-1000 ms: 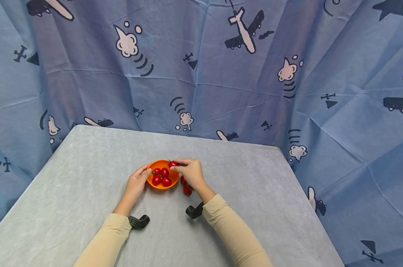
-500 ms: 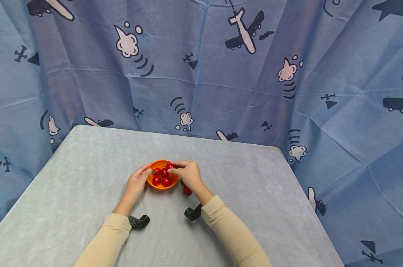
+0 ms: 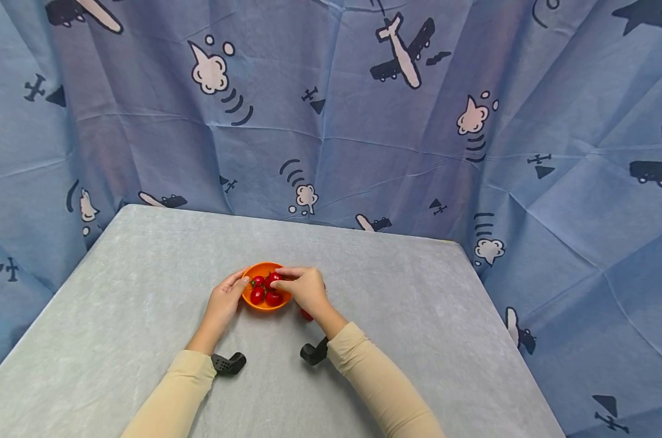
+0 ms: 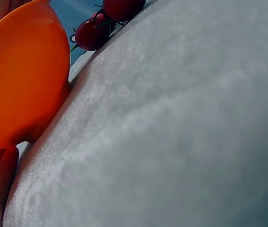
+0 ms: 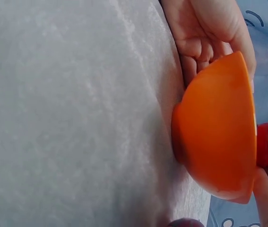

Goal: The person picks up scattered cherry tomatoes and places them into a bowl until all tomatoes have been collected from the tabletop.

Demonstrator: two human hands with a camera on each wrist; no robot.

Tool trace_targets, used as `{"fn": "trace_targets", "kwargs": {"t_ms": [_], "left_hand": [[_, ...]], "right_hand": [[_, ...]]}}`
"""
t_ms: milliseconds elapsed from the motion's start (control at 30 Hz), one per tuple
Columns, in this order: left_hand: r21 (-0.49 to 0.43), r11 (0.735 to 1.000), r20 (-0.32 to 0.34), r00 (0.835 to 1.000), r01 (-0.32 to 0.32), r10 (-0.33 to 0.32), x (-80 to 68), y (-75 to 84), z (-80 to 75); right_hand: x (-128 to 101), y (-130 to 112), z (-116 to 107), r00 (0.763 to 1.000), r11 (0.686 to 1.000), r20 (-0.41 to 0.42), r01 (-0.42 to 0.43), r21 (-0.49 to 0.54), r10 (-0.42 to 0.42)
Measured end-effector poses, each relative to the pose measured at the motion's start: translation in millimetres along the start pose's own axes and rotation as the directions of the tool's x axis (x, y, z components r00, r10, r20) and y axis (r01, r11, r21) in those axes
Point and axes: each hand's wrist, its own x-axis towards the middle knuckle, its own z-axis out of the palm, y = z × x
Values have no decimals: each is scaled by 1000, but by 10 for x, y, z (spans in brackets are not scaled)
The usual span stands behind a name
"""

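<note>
An orange bowl [image 3: 262, 307] stands on the table with several red cherry tomatoes [image 3: 257, 295] inside. My left hand [image 3: 224, 299] holds the bowl's left side, its thumb over the rim and its other fingers along the outer wall, as the right wrist view also shows. Over the bowl's right edge, my right hand [image 3: 308, 289] pinches a cherry tomato [image 5: 267, 146] between thumb and fingers, just at the rim. More cherry tomatoes [image 4: 92, 34] with green stems lie on the table to the right of the bowl, mostly hidden under my right hand in the head view.
A pale grey cloth covers the table [image 3: 407, 292]. Behind it and along its sides hangs a blue curtain [image 3: 331, 121] printed with aeroplanes. Black devices [image 3: 229, 364] are strapped at both wrists.
My right hand has moved left and slightly toward me, carrying the pinched cherry tomato from the bowl's far right rim further over the bowl. My left hand and the bowl stay put.
</note>
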Motion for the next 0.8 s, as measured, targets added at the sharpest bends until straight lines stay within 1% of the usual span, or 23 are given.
{"fn": "trace_targets", "kwargs": {"t_ms": [67, 167, 400, 567, 800], "left_hand": [[4, 1000, 4, 1000, 3, -3, 3, 1, -2], [7, 1000, 11, 1000, 0, 0, 9, -1, -4], [3, 1000, 13, 1000, -3, 3, 15, -4, -6], [4, 1000, 16, 1000, 0, 0, 5, 13, -6], [5, 1000, 21, 999, 28, -28, 0, 28, -9]], "right_hand": [[-5, 0, 12, 1000, 1000, 8, -22, 1, 22], [-15, 0, 27, 1000, 1000, 15, -22, 4, 22], [-39, -14, 69, 1000, 1000, 27, 0, 12, 0], [-58, -11, 100, 999, 1000, 44, -1, -10, 1], [-83, -31, 118, 998, 999, 49, 32, -12, -31]]}}
